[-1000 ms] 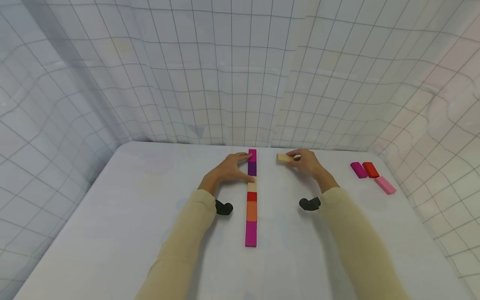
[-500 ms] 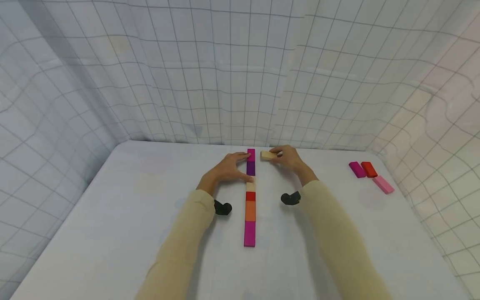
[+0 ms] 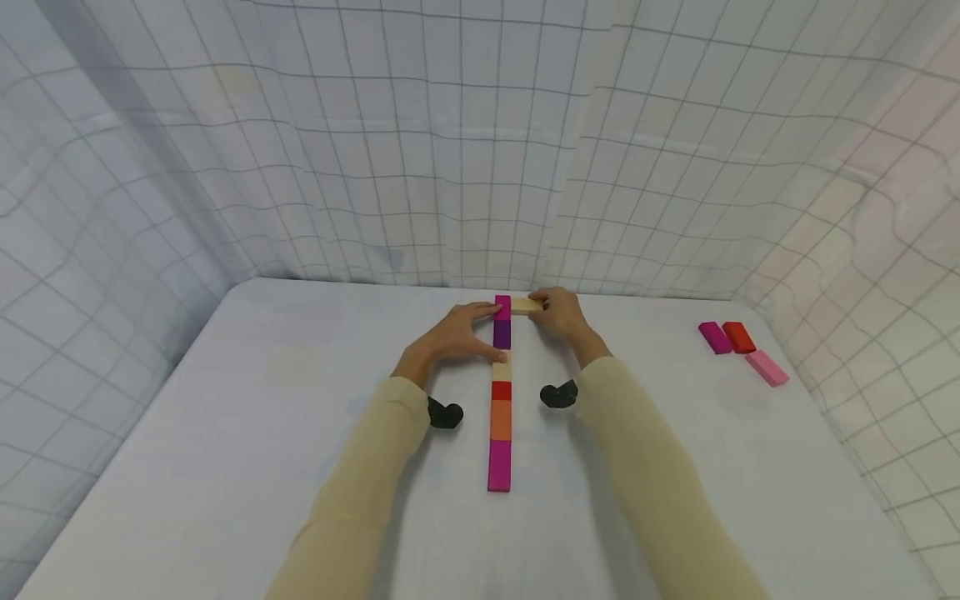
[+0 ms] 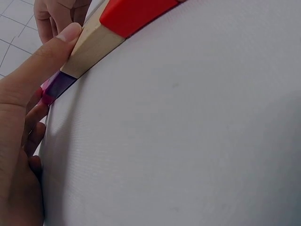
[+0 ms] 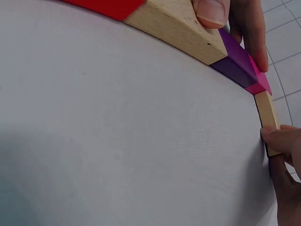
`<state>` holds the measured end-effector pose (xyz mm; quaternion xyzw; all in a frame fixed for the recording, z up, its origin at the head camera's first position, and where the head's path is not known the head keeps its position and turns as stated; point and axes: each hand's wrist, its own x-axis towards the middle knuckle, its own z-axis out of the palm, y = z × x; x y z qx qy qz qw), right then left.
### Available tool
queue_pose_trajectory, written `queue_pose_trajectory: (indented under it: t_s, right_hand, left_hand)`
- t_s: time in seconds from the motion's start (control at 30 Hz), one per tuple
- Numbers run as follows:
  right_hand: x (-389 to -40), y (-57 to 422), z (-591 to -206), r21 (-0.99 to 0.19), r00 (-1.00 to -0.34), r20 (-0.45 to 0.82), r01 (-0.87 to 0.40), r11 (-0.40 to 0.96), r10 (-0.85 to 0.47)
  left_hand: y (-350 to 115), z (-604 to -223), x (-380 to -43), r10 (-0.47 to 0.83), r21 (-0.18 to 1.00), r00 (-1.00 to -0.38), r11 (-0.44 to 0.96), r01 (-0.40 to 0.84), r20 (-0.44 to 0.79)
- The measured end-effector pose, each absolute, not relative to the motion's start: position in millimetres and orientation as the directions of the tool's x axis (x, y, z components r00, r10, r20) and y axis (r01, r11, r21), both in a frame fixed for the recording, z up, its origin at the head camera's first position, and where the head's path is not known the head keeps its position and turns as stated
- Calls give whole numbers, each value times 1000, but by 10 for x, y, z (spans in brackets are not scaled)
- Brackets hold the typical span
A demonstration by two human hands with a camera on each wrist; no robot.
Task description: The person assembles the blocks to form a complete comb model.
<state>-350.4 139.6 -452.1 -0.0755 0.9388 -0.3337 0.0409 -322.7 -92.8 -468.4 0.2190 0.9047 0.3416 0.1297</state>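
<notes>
A row of wooden blocks runs away from me in the head view: a magenta block (image 3: 499, 465) nearest, then orange (image 3: 500, 420), red (image 3: 501, 390), plain wood (image 3: 501, 373), purple (image 3: 502, 335) and a far magenta block (image 3: 503, 300). My left hand (image 3: 453, 335) spans the far part from the left, its thumb on the plain block and a fingertip on the far magenta one. With thumb and fingers, my right hand (image 3: 564, 317) pinches another plain wooden block (image 5: 266, 110). That block lies crosswise, its end against the right side of the far magenta block.
At the right of the white table (image 3: 225, 433) lie three loose blocks: magenta (image 3: 716, 337), red (image 3: 739, 337) and pink (image 3: 767, 367). White grid-patterned cloth (image 3: 480, 167) hangs behind the table's far edge and at both sides.
My right hand has moved left and slightly away from me, bringing the plain wooden block up to the far magenta block. My left hand stays on the row.
</notes>
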Motion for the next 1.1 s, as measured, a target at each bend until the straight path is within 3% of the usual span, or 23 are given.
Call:
queue_pose_trajectory:
  t_s: [0.67,1.1]
  right_hand:
    - [-3530,1379,-4526,-614,-984,-8,-136,778,-178]
    - [-3527,1569,-4381,-633,-959,-84,-157,758,-269]
  left_hand:
    - [-916,-4715,-3271,482,670,-871,680,298,-101]
    - [-921,-4693,-3252,487,668,-867,681,302,-105]
